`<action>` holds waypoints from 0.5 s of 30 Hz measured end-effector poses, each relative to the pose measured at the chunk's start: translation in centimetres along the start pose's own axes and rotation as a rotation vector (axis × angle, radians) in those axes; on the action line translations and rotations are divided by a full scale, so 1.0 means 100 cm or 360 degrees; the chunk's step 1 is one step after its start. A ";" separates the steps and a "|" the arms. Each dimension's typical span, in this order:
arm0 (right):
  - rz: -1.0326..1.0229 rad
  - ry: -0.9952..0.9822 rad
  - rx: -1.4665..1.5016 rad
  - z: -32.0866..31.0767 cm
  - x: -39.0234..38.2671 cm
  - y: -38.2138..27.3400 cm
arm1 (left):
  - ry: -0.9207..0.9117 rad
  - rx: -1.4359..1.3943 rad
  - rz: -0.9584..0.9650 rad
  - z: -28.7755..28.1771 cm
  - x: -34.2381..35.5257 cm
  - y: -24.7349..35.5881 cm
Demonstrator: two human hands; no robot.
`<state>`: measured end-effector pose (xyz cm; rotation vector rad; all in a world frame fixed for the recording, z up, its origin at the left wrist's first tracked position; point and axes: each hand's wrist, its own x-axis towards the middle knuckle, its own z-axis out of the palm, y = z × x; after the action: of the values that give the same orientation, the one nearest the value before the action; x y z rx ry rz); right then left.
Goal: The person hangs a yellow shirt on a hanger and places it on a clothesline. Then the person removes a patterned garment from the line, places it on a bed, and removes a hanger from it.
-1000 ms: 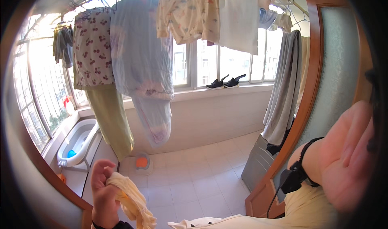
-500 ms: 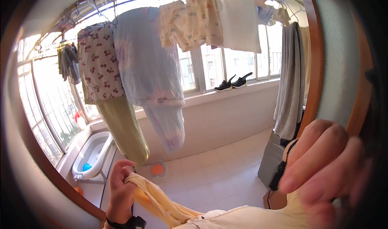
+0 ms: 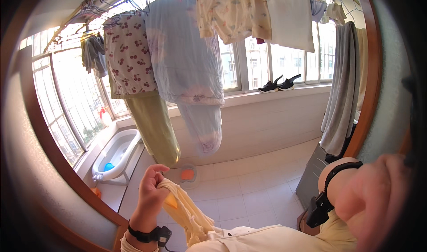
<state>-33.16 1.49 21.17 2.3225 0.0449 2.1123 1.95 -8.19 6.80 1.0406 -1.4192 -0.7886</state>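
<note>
Hanging laundry (image 3: 184, 52) fills the space overhead; the tiled floor (image 3: 249, 194) beyond the white tub (image 3: 116, 154) lies open.

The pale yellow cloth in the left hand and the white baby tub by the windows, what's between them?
Head view: only bare white floor tiles separate the pale yellow cloth from the white baby tub.

The left hand (image 3: 150, 194) is raised in front, fingers closed in a pinch, a black band on its wrist. The right hand (image 3: 376, 198) is lifted close to the camera, blurred, its wrist also carrying a black band.
</note>
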 end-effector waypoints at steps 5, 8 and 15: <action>0.0359 -0.0205 0.0239 -0.003 0.009 0.042 | 0.0133 0.0351 0.0075 -0.019 0.026 -0.032; 0.0772 -0.0542 0.0200 0.014 0.023 0.115 | 0.0215 0.0696 0.0034 -0.041 0.031 -0.053; 0.0912 -0.1068 -0.0841 0.052 0.055 0.261 | 0.0280 0.1073 -0.0019 -0.128 0.007 -0.098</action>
<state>-26.90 -24.37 26.72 2.6994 -1.1268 1.1014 16.12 -11.29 -0.29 1.5835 -1.5593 -0.2014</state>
